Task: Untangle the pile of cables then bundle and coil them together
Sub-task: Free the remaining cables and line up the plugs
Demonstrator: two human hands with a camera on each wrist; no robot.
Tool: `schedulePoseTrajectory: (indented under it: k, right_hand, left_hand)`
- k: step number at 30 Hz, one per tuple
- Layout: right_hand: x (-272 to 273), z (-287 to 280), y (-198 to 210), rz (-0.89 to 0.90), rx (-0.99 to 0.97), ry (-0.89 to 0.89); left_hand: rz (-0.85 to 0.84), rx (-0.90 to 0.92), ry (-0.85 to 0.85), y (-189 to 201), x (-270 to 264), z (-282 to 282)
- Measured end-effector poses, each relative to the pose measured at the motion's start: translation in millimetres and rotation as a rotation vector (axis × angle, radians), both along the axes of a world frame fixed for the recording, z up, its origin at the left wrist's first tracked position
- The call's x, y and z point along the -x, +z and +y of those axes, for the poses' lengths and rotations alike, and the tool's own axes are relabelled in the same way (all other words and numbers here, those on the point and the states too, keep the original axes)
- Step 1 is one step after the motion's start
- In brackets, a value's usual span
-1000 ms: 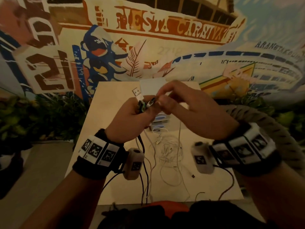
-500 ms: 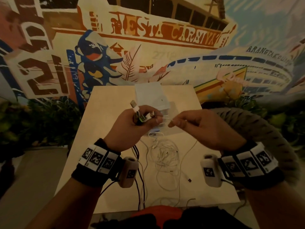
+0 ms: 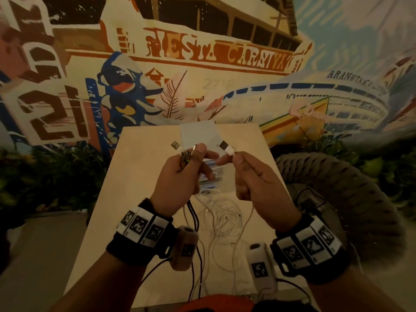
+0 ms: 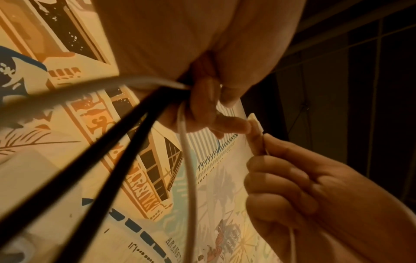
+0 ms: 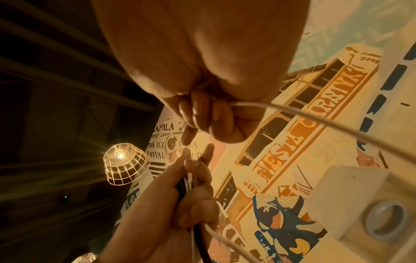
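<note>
The white USB plug is sticking up just above the right hand, pinched between thumb and forefinger. Beside it, the left hand is gripping a bundle of cable ends, 2 black cords trailing below its curled fingers toward the table.

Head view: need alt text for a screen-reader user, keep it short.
Over a pale table, the left hand grips a bunch of cable ends, black and white, while the right hand pinches one white USB plug beside it. Loose white cables lie tangled on the table below; a painted mural fills the wall behind.
</note>
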State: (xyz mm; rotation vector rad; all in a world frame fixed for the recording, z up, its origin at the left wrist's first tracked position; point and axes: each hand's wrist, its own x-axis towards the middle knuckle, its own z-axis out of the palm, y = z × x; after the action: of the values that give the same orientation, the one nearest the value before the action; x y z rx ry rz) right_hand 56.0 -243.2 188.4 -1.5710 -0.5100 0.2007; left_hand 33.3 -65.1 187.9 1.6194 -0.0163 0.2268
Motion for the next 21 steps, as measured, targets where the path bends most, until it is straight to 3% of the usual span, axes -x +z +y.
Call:
schedulePoseTrajectory:
  k: [8, 12, 17, 21]
  right_hand:
    - [11.6, 28.2, -7.7, -0.157, 0.115, -0.074]
    - [12.0, 31.0, -5.0, -0.191, 0.214, -0.078]
    - [18.1, 18.8, -24.0, -0.133, 0.398, 0.115]
    - [31.5, -14.3, -64.3, 0.071, 0.481, 0.226]
  left_hand:
    - [-0.023, 0.116, -0.078, 4.6, 5.7, -16.5]
    - [-0.075, 0.009, -0.099, 4.1, 3.9, -18.4]
    - [-0.08, 0.122, 0.119, 4.7, -4.2, -8.9]
    - [-0.045, 0.244, 0.174, 7.5, -11.9, 8.5]
